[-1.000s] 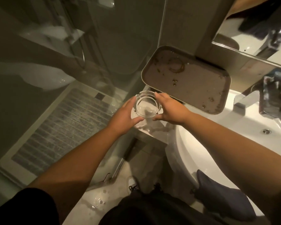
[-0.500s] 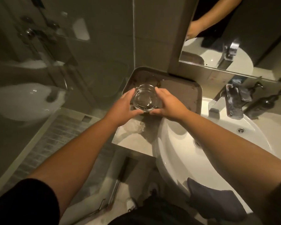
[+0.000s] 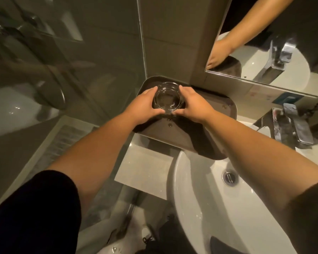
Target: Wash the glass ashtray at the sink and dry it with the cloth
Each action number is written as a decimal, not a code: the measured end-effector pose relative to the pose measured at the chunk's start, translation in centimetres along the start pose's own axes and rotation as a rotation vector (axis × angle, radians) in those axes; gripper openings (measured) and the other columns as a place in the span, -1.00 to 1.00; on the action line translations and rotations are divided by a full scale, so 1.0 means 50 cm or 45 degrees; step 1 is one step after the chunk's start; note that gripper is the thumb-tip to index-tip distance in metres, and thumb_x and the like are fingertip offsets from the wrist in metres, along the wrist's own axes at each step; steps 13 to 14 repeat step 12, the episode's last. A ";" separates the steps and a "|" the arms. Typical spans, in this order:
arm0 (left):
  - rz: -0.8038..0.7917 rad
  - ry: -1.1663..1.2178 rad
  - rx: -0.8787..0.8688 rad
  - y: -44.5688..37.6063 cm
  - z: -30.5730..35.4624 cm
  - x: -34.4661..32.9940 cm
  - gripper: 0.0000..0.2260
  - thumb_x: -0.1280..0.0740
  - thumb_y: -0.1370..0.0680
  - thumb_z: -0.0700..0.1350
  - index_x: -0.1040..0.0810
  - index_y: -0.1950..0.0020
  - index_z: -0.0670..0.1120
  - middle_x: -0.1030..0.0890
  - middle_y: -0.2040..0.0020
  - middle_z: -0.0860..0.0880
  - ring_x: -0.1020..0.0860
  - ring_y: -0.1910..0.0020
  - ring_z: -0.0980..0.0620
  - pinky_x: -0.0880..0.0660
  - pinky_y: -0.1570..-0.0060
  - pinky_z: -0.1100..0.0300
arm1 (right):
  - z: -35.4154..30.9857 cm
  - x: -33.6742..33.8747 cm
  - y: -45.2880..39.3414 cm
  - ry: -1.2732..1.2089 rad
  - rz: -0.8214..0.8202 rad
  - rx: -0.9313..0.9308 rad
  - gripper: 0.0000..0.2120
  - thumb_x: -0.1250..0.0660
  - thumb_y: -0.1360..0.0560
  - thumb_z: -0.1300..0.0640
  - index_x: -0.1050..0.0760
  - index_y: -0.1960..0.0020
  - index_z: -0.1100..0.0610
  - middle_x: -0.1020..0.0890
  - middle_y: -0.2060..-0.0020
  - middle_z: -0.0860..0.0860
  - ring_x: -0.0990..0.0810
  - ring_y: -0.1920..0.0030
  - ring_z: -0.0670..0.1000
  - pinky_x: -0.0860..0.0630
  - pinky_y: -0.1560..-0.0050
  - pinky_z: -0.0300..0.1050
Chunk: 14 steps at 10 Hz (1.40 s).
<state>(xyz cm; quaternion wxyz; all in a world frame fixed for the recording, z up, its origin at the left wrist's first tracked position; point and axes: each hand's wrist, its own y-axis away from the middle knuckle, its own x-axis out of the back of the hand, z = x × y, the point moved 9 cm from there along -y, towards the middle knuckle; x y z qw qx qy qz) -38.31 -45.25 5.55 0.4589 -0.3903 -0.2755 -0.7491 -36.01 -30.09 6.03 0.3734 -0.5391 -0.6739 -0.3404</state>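
Ashtray point(image 3: 167, 97) carried farther over tray point(image 3: 174, 136), left hand point(image 3: 142, 107), right hand point(image 3: 195, 107) both gripping it

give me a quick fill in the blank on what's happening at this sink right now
1. The round clear glass ashtray is held by ____ hands.
2. It is held over the dark rectangular ____, left of the white ceramic sink basin.
3. The chrome faucet stands to the ____ of the ashtray.

Missing words: both (two); tray; right

One clear round glass ashtray point(image 3: 167, 97); one dark rectangular metal tray point(image 3: 174, 136) beneath it; one white ceramic sink point(image 3: 200, 189); one chrome faucet point(image 3: 290, 125); one dark folded cloth point(image 3: 226, 244); two hands.
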 end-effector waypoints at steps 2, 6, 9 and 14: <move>-0.047 -0.023 0.014 -0.049 -0.018 -0.024 -0.14 -0.51 -0.40 0.10 -0.15 -0.56 -0.11 -0.28 -0.53 -0.13 -0.29 -0.48 -0.08 -0.20 -0.36 0.19 | 0.028 -0.016 -0.033 -0.013 -0.009 -0.004 -0.06 -0.55 -0.35 -0.02 -0.12 -0.53 0.23 -0.32 -0.43 0.21 -0.31 -0.41 0.17 -0.26 -0.39 -0.05; -0.098 -0.159 0.010 -0.082 -0.013 -0.032 -0.14 -0.49 -0.41 0.12 -0.14 -0.56 -0.13 -0.27 -0.53 -0.15 -0.27 -0.49 -0.10 -0.22 -0.42 0.08 | 0.059 -0.025 -0.054 0.042 -0.067 -0.061 -0.02 -0.51 -0.37 -0.10 -0.05 -0.55 0.23 -0.24 -0.49 0.19 -0.23 -0.46 0.17 -0.22 -0.44 -0.01; -0.127 -0.177 0.022 -0.082 -0.018 -0.037 -0.16 -0.46 -0.44 0.12 -0.11 -0.57 -0.12 -0.24 -0.55 -0.13 -0.26 -0.49 -0.10 -0.24 -0.42 0.06 | 0.067 -0.028 -0.060 0.059 -0.075 -0.077 -0.02 -0.51 -0.37 -0.13 -0.06 -0.55 0.23 -0.26 -0.48 0.18 -0.25 -0.45 0.18 -0.23 -0.42 0.00; -0.027 -0.360 -0.043 -0.046 0.009 -0.018 -0.15 -0.36 -0.45 0.25 -0.08 -0.57 -0.10 -0.10 -0.59 -0.12 -0.08 -0.56 -0.12 -0.09 -0.50 -0.05 | 0.051 0.003 -0.028 0.139 -0.052 -0.090 -0.01 -0.49 -0.37 -0.18 -0.05 -0.55 0.20 -0.14 -0.53 0.17 -0.15 -0.49 0.19 -0.16 -0.45 0.02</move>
